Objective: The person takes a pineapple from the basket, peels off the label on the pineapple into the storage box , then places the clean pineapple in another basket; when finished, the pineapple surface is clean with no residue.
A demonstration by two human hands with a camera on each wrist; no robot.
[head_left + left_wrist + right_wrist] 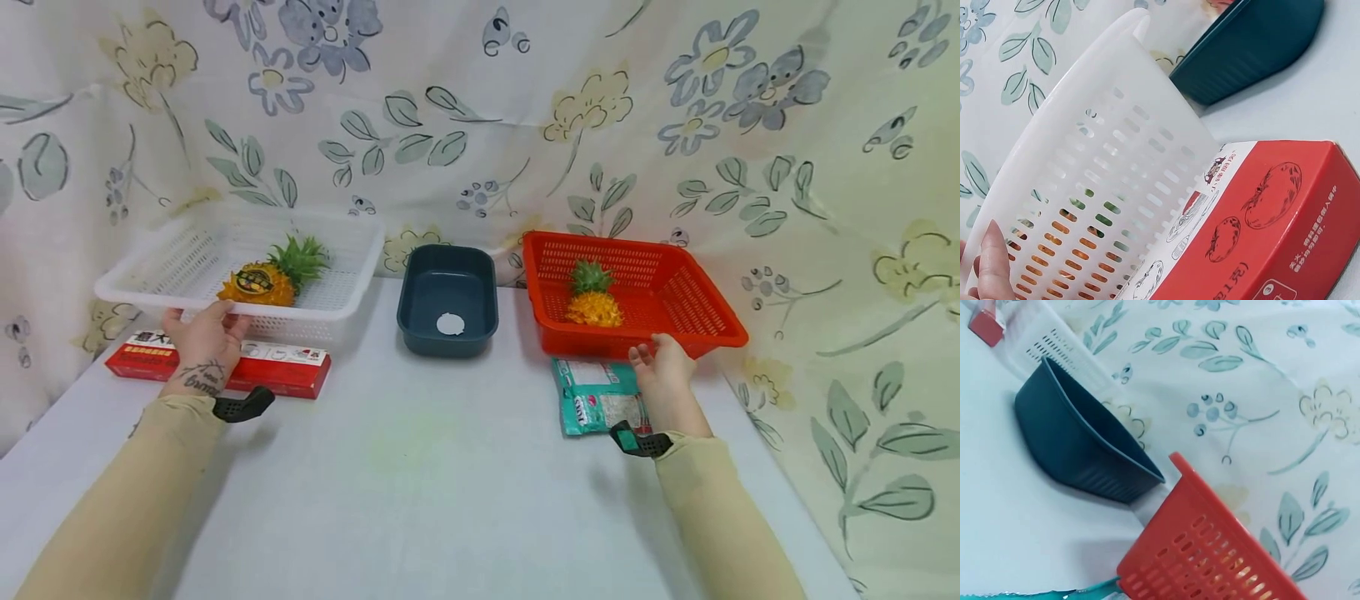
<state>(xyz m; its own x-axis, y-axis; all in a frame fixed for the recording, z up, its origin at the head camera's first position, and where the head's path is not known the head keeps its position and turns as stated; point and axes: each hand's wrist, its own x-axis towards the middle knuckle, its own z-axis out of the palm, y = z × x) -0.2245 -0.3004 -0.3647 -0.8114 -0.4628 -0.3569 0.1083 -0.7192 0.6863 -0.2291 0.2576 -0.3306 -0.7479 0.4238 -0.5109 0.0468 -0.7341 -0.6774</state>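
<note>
Left hand (202,340), at 11 o'clock from the person, grips the near rim of the white basket (315,314), fingers bent at the edge; a pineapple (262,285) lies inside with its leaves toward 2 o'clock. Red box (281,377) sits at the basket's 6 o'clock. Right hand (666,371), at 1 o'clock, appears to pinch the near rim of the red basket (663,287), though its hold is hard to read, the hand being outside the right wrist view. Second pineapple (594,308) within, leaves toward 12; teal packet (597,390) at that basket's 6 o'clock. Dark blue bin (447,343) stands between baskets.
</note>
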